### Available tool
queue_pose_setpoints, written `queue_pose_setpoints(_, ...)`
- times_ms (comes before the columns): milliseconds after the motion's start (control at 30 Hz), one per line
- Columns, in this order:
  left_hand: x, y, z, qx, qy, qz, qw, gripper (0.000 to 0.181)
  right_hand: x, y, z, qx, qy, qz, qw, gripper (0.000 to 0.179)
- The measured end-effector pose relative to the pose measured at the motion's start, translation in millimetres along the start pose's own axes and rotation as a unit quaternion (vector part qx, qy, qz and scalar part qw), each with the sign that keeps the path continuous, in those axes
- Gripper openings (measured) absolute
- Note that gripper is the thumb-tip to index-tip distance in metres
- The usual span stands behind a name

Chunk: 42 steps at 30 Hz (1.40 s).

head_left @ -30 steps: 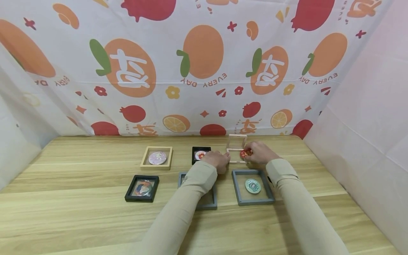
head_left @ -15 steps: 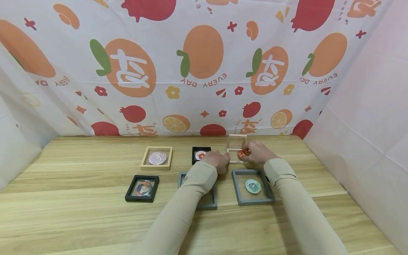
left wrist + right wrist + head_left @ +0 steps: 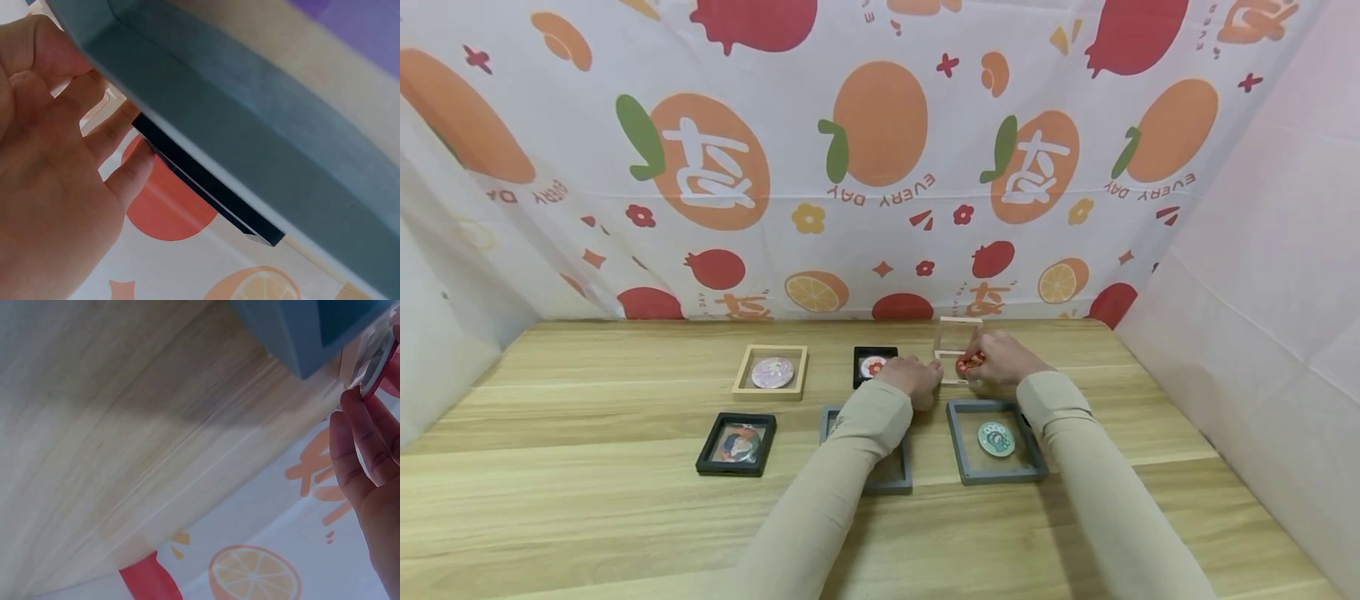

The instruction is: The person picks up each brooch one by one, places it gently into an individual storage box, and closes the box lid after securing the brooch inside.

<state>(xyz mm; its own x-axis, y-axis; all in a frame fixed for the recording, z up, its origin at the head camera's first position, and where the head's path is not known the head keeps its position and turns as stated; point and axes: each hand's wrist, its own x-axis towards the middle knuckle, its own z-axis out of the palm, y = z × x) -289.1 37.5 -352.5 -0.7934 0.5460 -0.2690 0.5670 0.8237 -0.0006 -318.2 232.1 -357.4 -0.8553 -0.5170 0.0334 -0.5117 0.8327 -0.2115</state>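
A small pale pink display frame [image 3: 953, 355] stands open at the back right of the table, its lid tilted up. My left hand [image 3: 912, 381] holds its left edge; in the left wrist view the fingertips of the left hand [image 3: 62, 150] are partly hidden behind a grey frame [image 3: 206, 125]. With thumb and fingers, my right hand [image 3: 1006, 358] pinches a round red badge [image 3: 967, 364] over the lower half of the pink frame. The badge's silvery back and red rim [image 3: 377, 369] show edge-on in the right wrist view, by the fingers of the right hand [image 3: 381, 450].
A black frame [image 3: 857, 379] with a flower badge sits left of my left hand. Nearer are a grey frame [image 3: 904, 479] under the left forearm and another grey frame [image 3: 1000, 478] with a green badge. Further left lie a wooden frame [image 3: 767, 396] and a black frame [image 3: 730, 469].
My right hand has shifted slightly left, bringing the red badge further over the pink frame. The left hand stays at the frame's edge.
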Motion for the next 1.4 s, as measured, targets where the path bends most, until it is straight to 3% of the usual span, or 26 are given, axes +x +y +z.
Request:
queue_pose_setpoints(533,2.8,0.1,1.5,0.005,0.0,0.0,1.0,0.057,8.3,-3.9,0.7,0.004,-0.019,-0.01,0.9998,0.017)
queue_pose_setpoints(967,2.8,1.5,1.9,0.003,-0.003,-0.009,0.9999,0.057,9.0,-10.8,3.5,0.008,-0.007,0.016,0.9998,0.016)
queue_pose_setpoints(1133,2.2,2.4,1.9,0.002,-0.005,-0.008,1.0,0.057,10.2,-9.2,5.0,0.009,-0.005,0.009,0.9999,0.013)
queue_pose_setpoints(1400,0.5,2.1,1.3,-0.002,-0.001,-0.009,1.0,0.059,12.8,-11.9,3.3,-0.004,-0.034,-0.001,0.9994,0.008)
